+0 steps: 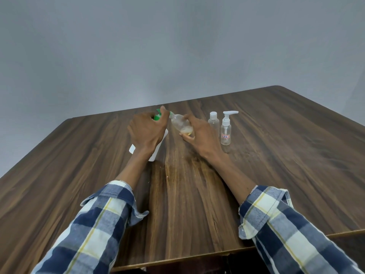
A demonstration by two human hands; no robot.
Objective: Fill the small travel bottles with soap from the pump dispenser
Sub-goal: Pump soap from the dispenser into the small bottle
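while the left hand [147,131] curls over the green pump head [158,115] of the white soap dispenser [158,149], the small clear travel bottle [180,124] is held tilted, its open neck up against the pump's nozzle. a little yellowish soap [186,131] sits pooled at the low end of that bottle, near its base. the right hand [199,131] grips the bottle round its lower part, thumb beneath and fingers curled behind it, so the bottle is lifted clear of the table [286,155]. the left hand's fingers wrap the pump top and hide most of it; whether the pump is pressed fully down i cannot tell. the dispenser itself stands on the table beneath the left hand, leaning somewhat toward the camera's left, its white body showing below the wrist.

just to the right of the right hand stand two more small clear bottles, upright and close together. the nearer one to the hand is a capped bottle [213,121] with a white screw lid, partly hidden behind the hand. beside it is a pump bottle [226,129] with a white pump top pointing right and a small red-edged label on its front; the writing is too small to read.

both forearms reach in from the bottom edge, wearing blue, white and yellow checked sleeves [98,224] rolled back from the wrists. the table is dark wood grain, set against a plain grey wall [177,46].
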